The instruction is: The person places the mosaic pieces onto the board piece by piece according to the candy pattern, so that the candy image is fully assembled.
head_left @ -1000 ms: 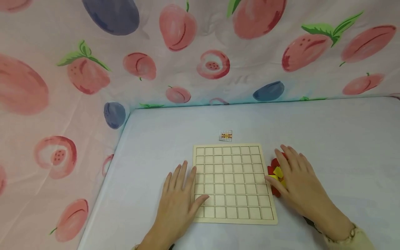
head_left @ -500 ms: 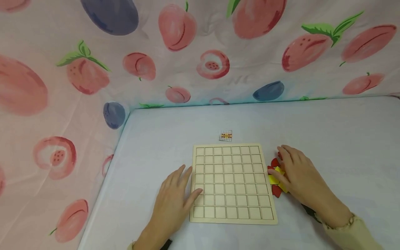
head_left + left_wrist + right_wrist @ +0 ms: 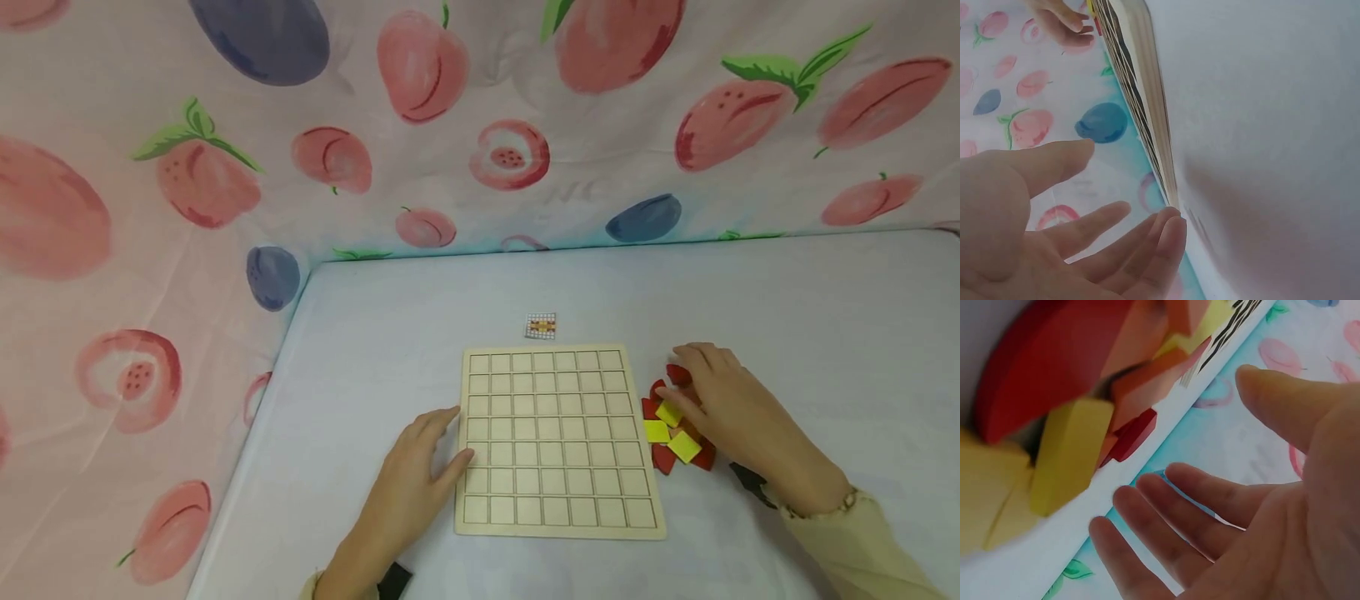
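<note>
- Here's the smooth, pale bluish-white flat surface [image 3: 375, 333], spreading wide and carrying it all!
- Front and centre, a square light-wood board [image 3: 556, 442] lies flat, scored into a grid.
- Just beyond its far edge, a small white card [image 3: 542, 326] with a printed grid and red-yellow pattern!
- Tight beside its right edge, yellow square blocks [image 3: 684, 447] and red curved-edged blocks [image 3: 664, 458], loosely jumbled together!

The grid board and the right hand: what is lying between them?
A pile of small red and yellow pieces lies between the grid board and the right hand, as the head view shows; the hand hides part of it.
</note>
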Tool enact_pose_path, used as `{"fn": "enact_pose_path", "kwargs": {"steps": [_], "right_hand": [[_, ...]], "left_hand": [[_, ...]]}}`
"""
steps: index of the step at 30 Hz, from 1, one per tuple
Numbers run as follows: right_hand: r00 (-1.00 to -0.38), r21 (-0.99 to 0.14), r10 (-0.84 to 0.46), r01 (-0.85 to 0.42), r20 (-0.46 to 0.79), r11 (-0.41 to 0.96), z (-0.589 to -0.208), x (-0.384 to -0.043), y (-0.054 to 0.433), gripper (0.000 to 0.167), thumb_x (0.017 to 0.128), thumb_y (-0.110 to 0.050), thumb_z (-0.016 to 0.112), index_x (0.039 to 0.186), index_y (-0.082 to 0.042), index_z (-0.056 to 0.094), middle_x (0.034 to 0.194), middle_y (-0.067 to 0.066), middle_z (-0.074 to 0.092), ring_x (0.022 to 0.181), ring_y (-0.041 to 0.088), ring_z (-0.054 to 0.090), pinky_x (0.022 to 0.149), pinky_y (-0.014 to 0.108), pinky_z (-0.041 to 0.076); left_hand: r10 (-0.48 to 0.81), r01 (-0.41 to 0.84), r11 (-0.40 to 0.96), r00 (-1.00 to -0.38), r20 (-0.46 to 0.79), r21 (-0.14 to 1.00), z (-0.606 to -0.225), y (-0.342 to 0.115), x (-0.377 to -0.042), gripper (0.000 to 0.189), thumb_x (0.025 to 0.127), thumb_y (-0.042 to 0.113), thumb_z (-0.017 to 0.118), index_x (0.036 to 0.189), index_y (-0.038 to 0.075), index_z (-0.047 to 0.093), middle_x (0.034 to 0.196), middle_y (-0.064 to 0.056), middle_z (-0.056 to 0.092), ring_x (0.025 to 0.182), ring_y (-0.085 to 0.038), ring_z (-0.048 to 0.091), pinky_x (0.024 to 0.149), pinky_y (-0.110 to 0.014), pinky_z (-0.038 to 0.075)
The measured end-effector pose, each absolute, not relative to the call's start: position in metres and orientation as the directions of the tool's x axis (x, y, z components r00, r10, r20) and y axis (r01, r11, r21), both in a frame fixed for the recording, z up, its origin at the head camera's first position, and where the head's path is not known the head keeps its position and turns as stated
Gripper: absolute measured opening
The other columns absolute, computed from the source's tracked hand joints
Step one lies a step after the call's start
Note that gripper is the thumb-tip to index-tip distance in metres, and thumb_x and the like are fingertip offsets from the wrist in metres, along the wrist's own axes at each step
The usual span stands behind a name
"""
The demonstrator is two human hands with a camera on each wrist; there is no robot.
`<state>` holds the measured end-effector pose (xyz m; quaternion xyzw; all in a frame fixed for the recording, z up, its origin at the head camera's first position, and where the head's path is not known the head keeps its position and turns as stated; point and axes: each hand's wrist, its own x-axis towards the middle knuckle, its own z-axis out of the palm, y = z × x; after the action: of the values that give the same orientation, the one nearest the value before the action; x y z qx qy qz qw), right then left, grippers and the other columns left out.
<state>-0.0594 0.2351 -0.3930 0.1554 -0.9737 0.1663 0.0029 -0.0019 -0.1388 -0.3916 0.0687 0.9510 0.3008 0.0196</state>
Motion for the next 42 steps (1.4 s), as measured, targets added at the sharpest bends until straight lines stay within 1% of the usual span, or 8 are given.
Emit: {"fn": "enact_pose_path", "kwargs": {"steps": [2,5,8,12,16,24,34,42], "right_hand": [[-0.955,-0.322,-0.296,-0.291,0.034,0.901,-0.392,-0.061,0.236,0.057,0.093,-0.027,0.071,0.133,0.007,0.047,0.129,0.029,0.051,0.118,0.044,0.047,0.097,0.062,0.045],[-0.955,-0.31,-0.296,-0.284,0.009,0.907,-0.391,-0.065,0.238,0.054,0.093,-0.026,0.07,0.13,0.007,0.049,0.126,0.029,0.053,0.115,0.044,0.049,0.095,0.061,0.048],[-0.954,-0.292,-0.299,-0.285,-0.004,0.913,-0.391,-0.069,0.239,0.051,0.093,-0.024,0.07,0.128,0.009,0.051,0.122,0.028,0.055,0.113,0.044,0.051,0.094,0.059,0.049],[-0.953,-0.28,-0.302,-0.282,-0.031,0.917,-0.391,-0.073,0.24,0.048,0.091,-0.022,0.072,0.123,0.01,0.055,0.118,0.028,0.058,0.11,0.043,0.052,0.092,0.057,0.051],[-0.947,-0.278,-0.319,-0.296,-0.041,0.914,-0.392,-0.077,0.242,0.041,0.09,-0.02,0.073,0.116,0.008,0.06,0.112,0.025,0.06,0.104,0.041,0.053,0.09,0.056,0.052],[-0.937,-0.268,-0.347,-0.328,-0.026,0.906,-0.391,-0.081,0.245,0.03,0.088,-0.014,0.075,0.108,0.005,0.065,0.103,0.019,0.061,0.093,0.034,0.053,0.081,0.05,0.055],[-0.946,-0.276,-0.32,-0.293,-0.058,0.915,-0.389,-0.086,0.245,0.032,0.085,-0.014,0.079,0.106,0.005,0.064,0.095,0.016,0.061,0.088,0.032,0.055,0.078,0.049,0.057],[-0.954,-0.332,-0.298,-0.27,-0.036,0.904,-0.387,-0.086,0.243,0.03,0.082,-0.011,0.081,0.103,0.003,0.066,0.088,0.011,0.064,0.081,0.026,0.056,0.076,0.048,0.057]], "left_hand": [[0.14,0.108,0.799,-0.99,-0.008,0.591,-0.392,-0.139,-0.003,0.054,0.092,0.029,0.073,0.14,0.013,0.055,0.132,-0.002,0.059,0.11,-0.017,0.061,0.091,-0.037,0.054],[0.138,0.089,0.792,-0.99,-0.036,0.604,-0.394,-0.14,-0.005,0.054,0.091,0.026,0.074,0.14,0.011,0.055,0.123,-0.002,0.061,0.096,-0.013,0.062,0.081,-0.031,0.055],[0.138,0.066,0.781,-0.988,-0.069,0.621,-0.394,-0.141,-0.007,0.055,0.09,0.023,0.075,0.139,0.01,0.054,0.117,-0.002,0.062,0.089,-0.011,0.061,0.078,-0.029,0.055],[0.16,0.06,0.752,-0.983,-0.093,0.656,-0.395,-0.142,-0.01,0.058,0.087,0.018,0.078,0.138,0.008,0.054,0.114,-0.002,0.061,0.088,-0.012,0.06,0.077,-0.028,0.055],[0.183,0.051,0.724,-0.976,-0.119,0.688,-0.395,-0.142,-0.012,0.063,0.083,0.014,0.081,0.139,0.008,0.053,0.114,-0.001,0.06,0.089,-0.011,0.058,0.079,-0.027,0.054],[0.209,0.078,0.707,-0.972,-0.102,0.703,-0.397,-0.143,-0.016,0.066,0.078,0.01,0.084,0.137,0.005,0.054,0.118,-0.006,0.057,0.089,-0.013,0.057,0.078,-0.026,0.053],[0.211,0.053,0.672,-0.97,-0.122,0.739,-0.399,-0.143,-0.021,0.063,0.078,0.011,0.085,0.135,0.005,0.058,0.128,-0.006,0.055,0.088,-0.014,0.055,0.077,-0.025,0.051],[0.207,0.041,0.663,-0.97,-0.13,0.748,-0.401,-0.143,-0.021,0.065,0.077,0.009,0.085,0.136,0.005,0.058,0.13,-0.007,0.054,0.088,-0.014,0.055,0.076,-0.025,0.051]]}}
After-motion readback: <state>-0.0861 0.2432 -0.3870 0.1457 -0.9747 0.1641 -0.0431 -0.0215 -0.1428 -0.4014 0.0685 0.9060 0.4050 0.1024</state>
